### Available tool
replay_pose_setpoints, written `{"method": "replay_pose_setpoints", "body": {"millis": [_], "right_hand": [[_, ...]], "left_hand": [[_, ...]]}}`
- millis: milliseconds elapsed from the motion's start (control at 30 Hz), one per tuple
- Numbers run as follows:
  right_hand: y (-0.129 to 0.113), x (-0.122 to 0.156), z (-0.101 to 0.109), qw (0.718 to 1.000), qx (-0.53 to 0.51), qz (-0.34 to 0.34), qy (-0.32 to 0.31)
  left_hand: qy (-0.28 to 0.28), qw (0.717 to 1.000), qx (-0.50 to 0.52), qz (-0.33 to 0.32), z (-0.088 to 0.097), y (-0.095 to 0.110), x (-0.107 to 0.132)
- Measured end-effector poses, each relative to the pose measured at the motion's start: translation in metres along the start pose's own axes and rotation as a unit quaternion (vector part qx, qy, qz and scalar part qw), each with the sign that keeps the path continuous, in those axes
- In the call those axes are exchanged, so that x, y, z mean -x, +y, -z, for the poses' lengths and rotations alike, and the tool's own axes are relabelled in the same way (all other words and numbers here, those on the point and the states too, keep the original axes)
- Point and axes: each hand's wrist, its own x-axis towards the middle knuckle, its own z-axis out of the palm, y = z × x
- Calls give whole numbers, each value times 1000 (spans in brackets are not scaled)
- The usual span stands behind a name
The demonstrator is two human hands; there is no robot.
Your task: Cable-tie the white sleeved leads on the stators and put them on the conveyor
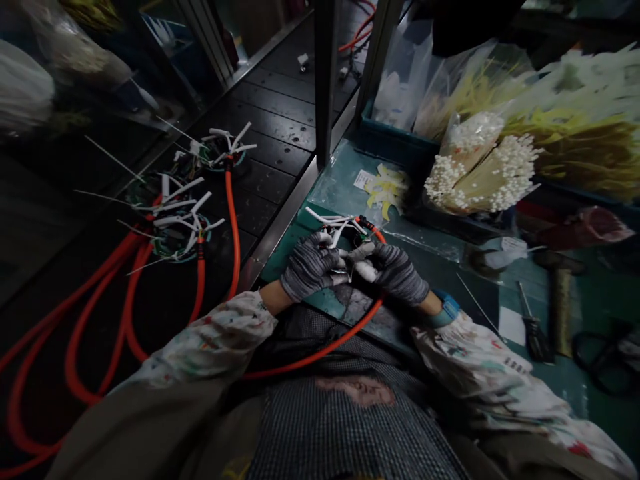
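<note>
Grey checked apron [345,413] nearest, white spattered sleeves [480,360] both sides. Narrow teal workbench [305,257], steel rail edge [280,207] beyond, then black slatted conveyor [270,127] left; steel post [325,80] ahead. Grey-gloved left hand [310,267], grey-gloved right hand [393,270] pressed together, curled, pinching white-wired end of orange cable [340,233] above bench.

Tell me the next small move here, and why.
Probably spread the white wires outward at the end of the orange cable, held between the left hand and right hand. The similar cable ends lying to the left have their white wires splayed, while these bunch closer together.
</note>
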Motion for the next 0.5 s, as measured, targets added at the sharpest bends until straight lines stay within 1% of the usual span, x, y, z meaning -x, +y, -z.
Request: {"method": "replay_pose_setpoints", "body": {"millis": [133, 333, 500], "right_hand": [[-3, 0, -1, 1000, -22, 3, -9], [2, -3, -4, 999, -36, 2, -1], [3, -2, -1, 999, -43, -4, -15]], "left_hand": [[-7, 1000, 1, 7, 2, 2, -1], [-8, 999, 31, 3, 1, -1, -2], [-22, 999, 35, 24, -1, -3, -1]]}}
